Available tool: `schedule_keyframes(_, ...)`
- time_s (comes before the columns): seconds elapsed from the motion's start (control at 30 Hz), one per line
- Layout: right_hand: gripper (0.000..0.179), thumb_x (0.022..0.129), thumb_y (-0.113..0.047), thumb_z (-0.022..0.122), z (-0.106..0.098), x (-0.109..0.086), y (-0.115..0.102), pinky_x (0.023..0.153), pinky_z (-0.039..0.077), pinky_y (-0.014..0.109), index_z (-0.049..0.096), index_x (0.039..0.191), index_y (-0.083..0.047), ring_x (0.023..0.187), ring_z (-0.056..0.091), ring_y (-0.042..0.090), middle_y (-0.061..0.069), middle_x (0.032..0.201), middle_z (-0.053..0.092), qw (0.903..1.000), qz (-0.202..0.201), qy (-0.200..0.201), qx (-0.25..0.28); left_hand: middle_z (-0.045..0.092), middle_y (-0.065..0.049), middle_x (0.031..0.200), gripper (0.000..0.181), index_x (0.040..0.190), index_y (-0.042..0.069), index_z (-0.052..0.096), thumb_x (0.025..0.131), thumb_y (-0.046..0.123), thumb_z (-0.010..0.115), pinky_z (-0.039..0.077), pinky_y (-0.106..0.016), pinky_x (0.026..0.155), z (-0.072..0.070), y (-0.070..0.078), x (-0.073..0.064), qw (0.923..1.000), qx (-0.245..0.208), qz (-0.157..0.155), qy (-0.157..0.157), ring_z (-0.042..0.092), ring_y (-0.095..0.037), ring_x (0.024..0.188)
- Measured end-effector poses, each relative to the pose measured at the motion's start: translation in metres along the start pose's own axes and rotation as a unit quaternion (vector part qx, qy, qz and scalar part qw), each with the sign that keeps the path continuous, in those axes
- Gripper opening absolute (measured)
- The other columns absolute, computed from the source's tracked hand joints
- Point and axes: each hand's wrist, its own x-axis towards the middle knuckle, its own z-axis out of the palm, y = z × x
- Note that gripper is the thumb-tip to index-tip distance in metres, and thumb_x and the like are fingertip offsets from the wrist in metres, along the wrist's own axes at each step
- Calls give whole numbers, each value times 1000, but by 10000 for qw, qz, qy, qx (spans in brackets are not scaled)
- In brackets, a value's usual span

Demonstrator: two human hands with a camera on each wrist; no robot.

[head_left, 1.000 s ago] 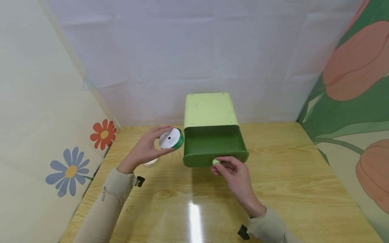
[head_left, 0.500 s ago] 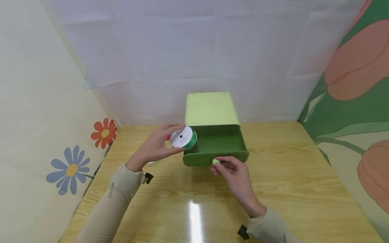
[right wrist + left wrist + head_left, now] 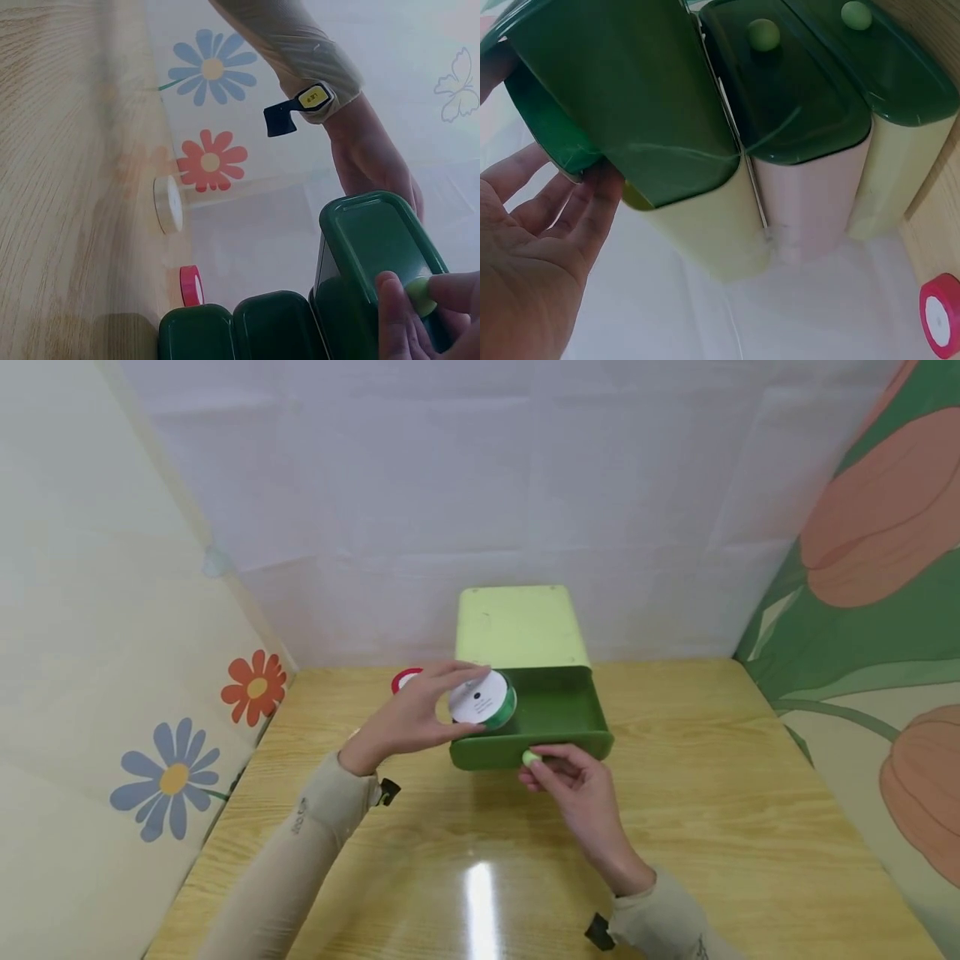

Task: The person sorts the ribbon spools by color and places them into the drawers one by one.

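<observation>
In the head view my left hand (image 3: 408, 717) holds a spool of green ribbon (image 3: 478, 700) with a white label. It is tilted over the left side of a pulled-out dark green drawer (image 3: 592, 745). Thumb and fingers grip opposite edges of the spool. In the left wrist view, the green ribbon (image 3: 559, 127) is partly behind the drawer wall. My right hand (image 3: 576, 789) pinches the round light green knob (image 3: 530, 758) on the drawer's front. The drawer belongs to the top of a pale green drawer unit (image 3: 519, 625).
Below the pulled-out drawer, two closed drawers (image 3: 787, 97) show in the left wrist view. A red ribbon spool (image 3: 192, 286) stands by the unit on the wooden table (image 3: 720, 810), with a cream spool (image 3: 166, 205) further along. A white cloth (image 3: 420, 510) hangs behind.
My left hand has carried the green ribbon spool rightward, from beside the drawer to over its left side. The red spool has come into fuller view behind it. The right hand stays on the knob.
</observation>
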Motion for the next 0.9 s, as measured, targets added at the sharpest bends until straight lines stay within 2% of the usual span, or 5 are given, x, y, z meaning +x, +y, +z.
schedule_keyframes(0.3,22,97,-1,69,1,1,-2,83,64,39,68,119,5,88,77,22,29,107,74,10000,83,29,-15,59,-8,145,74,150,15,57,85,34,88,54,-46,102,6,4,10,9997,123,182,-110,56,-25,129)
schedule_keyframes(0.57,22,97,-1,69,0,0,-1,83,64,36,68,118,5,88,77,22,27,106,75,9999,109,89,-57,58,-7,148,76,150,15,56,83,34,89,52,-47,107,12,0,15,9993,145,259,-229,54,-26,134)
schedule_keyframes(0.8,22,98,-2,69,1,0,-2,83,64,37,68,119,4,89,78,23,26,106,75,9999,124,82,-76,46,-6,162,76,151,18,55,84,33,88,49,-48,112,15,-5,18,9981,80,521,-313,44,-25,149)
schedule_keyframes(0.9,22,98,-2,69,1,1,-2,82,65,36,68,118,5,88,78,22,27,106,75,9999,88,76,-65,46,-8,162,73,150,16,57,86,35,87,47,-50,113,13,-4,18,9976,53,645,-235,43,-25,149)
